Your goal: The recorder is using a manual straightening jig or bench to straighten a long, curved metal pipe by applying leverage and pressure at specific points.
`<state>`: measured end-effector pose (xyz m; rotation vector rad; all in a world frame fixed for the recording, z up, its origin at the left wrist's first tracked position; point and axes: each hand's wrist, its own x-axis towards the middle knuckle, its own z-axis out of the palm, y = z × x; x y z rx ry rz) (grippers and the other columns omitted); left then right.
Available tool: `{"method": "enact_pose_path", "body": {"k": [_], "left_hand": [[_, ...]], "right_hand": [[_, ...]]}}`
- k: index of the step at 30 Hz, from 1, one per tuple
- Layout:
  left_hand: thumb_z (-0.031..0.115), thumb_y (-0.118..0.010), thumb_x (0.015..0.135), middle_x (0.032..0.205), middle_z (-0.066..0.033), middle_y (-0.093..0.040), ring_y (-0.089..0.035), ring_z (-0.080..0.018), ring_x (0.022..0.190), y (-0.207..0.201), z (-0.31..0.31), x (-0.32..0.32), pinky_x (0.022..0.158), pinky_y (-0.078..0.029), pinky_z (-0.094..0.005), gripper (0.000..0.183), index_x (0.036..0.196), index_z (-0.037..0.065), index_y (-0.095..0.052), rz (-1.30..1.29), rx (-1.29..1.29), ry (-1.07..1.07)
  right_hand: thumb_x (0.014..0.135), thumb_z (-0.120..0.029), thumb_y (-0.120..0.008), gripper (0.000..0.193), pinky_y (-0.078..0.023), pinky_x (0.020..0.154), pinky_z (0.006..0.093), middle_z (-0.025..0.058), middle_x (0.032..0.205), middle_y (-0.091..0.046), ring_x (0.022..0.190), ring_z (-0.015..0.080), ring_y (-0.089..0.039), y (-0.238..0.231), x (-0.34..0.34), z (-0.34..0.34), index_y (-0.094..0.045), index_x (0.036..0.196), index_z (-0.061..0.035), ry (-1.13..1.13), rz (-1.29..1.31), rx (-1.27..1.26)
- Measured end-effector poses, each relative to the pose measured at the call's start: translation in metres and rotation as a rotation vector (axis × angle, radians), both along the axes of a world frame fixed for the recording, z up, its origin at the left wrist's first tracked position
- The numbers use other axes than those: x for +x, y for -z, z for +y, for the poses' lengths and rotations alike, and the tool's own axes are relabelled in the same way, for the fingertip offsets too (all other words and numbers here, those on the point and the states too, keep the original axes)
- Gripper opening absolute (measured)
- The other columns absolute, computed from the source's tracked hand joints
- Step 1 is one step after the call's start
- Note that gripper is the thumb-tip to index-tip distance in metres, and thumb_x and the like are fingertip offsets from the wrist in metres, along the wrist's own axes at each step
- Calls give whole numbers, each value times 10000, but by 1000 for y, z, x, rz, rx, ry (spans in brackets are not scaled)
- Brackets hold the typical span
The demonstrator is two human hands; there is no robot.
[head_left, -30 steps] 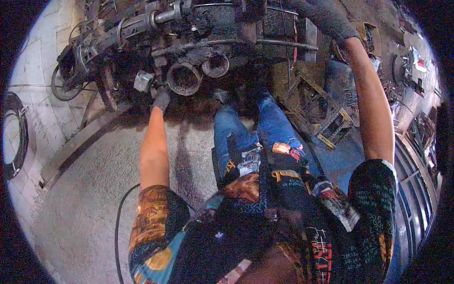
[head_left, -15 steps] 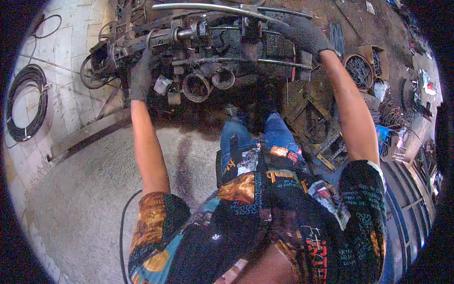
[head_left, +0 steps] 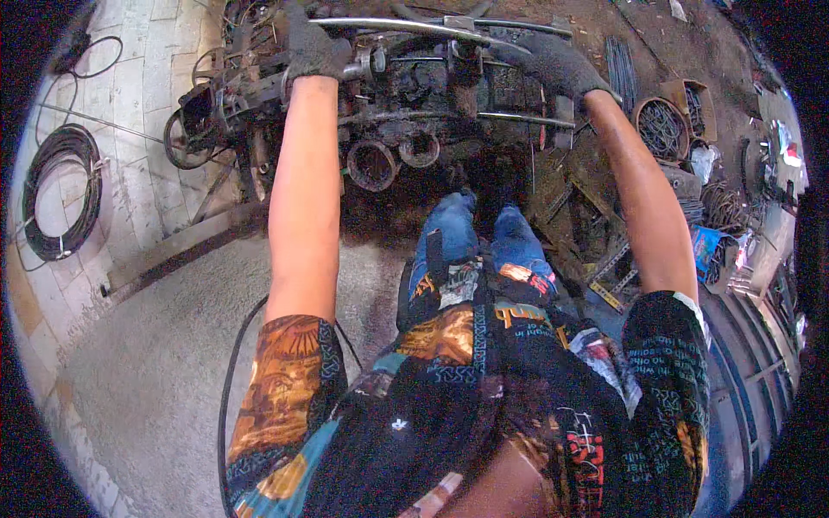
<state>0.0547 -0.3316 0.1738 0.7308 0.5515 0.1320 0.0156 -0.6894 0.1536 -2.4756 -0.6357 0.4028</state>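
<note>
Both my hands wear dark grey gloves. At the far side of the machine, my left hand [head_left: 316, 47] is closed round the left end of a shiny, slightly curved-looking metal rod [head_left: 406, 27]. My right hand [head_left: 557, 65] grips the same rod near its right end, fingers wrapped over it. Beneath the rod stands a dark, greasy metal machine [head_left: 419, 82] with a clamp-like block [head_left: 465, 65] in its middle. A second rod [head_left: 518, 119] runs along the machine's near side. Two round pipe openings [head_left: 372, 166] face me below it. The glove hides the rod's left tip.
A coil of black cable [head_left: 62, 194] lies on the pale tiles at left. To the right are a round container of metal pieces [head_left: 661, 125], a cardboard box [head_left: 691, 104] and a bundle of thin rods [head_left: 620, 69]. A black cable [head_left: 231, 388] crosses the floor beside me.
My left hand has moved up and right from the machine's left part to the rod's left end and taken hold. My right hand stays on the rod. The view has shifted slightly.
</note>
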Motion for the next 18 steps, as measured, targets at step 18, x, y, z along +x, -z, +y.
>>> {"method": "enact_pose_path", "body": {"k": [18], "left_hand": [[318, -408, 1020, 492, 30, -285, -321, -162, 389, 16, -23, 19, 410, -396, -348, 418, 619, 226, -334, -209, 73, 15]], "right_hand": [[844, -446, -701, 469, -500, 803, 483, 261, 875, -655, 855, 417, -649, -25, -20, -59, -688, 965, 7, 157, 425, -356]]}}
